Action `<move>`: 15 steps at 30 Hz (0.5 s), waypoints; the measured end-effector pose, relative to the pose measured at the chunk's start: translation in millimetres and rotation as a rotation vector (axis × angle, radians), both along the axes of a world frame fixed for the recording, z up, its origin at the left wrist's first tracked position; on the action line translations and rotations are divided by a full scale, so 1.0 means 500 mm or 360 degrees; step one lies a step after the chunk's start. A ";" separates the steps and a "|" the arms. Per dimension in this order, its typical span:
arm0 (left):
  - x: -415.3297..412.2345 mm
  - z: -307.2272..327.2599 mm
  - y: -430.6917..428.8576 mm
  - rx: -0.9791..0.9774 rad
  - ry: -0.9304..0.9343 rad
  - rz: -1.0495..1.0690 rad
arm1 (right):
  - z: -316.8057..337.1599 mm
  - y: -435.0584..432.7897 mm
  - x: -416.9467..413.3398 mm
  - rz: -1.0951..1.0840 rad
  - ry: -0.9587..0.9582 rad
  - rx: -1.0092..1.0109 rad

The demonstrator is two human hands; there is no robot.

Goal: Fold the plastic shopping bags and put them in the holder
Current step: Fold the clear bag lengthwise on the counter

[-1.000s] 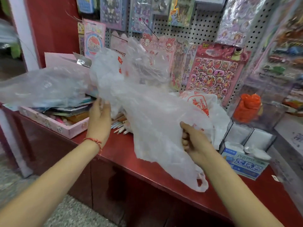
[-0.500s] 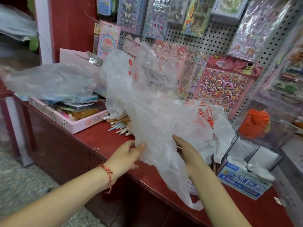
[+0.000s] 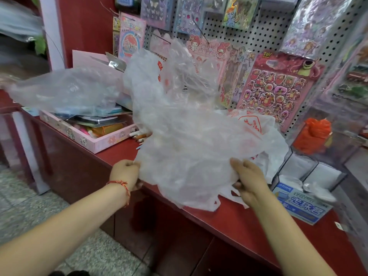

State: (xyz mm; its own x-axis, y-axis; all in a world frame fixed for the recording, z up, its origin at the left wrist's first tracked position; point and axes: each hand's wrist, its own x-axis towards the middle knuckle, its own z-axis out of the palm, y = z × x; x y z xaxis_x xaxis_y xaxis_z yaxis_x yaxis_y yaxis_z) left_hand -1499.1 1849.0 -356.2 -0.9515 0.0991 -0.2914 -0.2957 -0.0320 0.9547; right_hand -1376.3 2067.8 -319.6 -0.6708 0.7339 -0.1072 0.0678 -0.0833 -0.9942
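Arms outstretched; left hand, right hand each pinch bag

A stationery shop: packaged sticker sheets hang on pegboard at 1 o'clock, a stationery tray sits on the red counter at 10 o'clock.

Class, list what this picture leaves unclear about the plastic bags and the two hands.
Head view, bag pile: overlapping translucent layers hide how many bags.
Head view, right hand: fingers partly tucked under plastic.
Head view, left hand: fingertips buried in the bag's edge.
Head view, pencils: mostly covered by the pile.
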 end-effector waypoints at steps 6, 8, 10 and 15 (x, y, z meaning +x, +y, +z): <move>-0.023 0.013 -0.059 0.0172 -0.0435 -0.0145 | 0.045 0.010 0.039 0.0474 0.0648 -0.0669; -0.016 0.017 -0.064 0.0268 -0.0545 -0.0217 | 0.047 -0.027 0.058 0.0858 0.0134 -0.0061; -0.012 0.020 -0.065 0.0351 -0.0567 -0.0266 | 0.032 -0.067 0.065 0.1152 -0.0258 0.0559; -0.012 0.020 -0.068 0.0484 -0.0533 -0.0317 | -0.003 -0.113 0.044 0.1020 -0.0242 0.0789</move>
State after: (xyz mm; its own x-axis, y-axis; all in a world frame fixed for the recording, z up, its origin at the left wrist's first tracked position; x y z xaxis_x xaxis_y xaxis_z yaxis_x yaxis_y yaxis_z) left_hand -1505.0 1815.0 -346.2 -0.7643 0.3977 -0.5077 -0.6136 -0.2061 0.7622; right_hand -1354.5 2011.3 -321.3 -0.9799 0.1996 0.0051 0.0898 0.4635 -0.8815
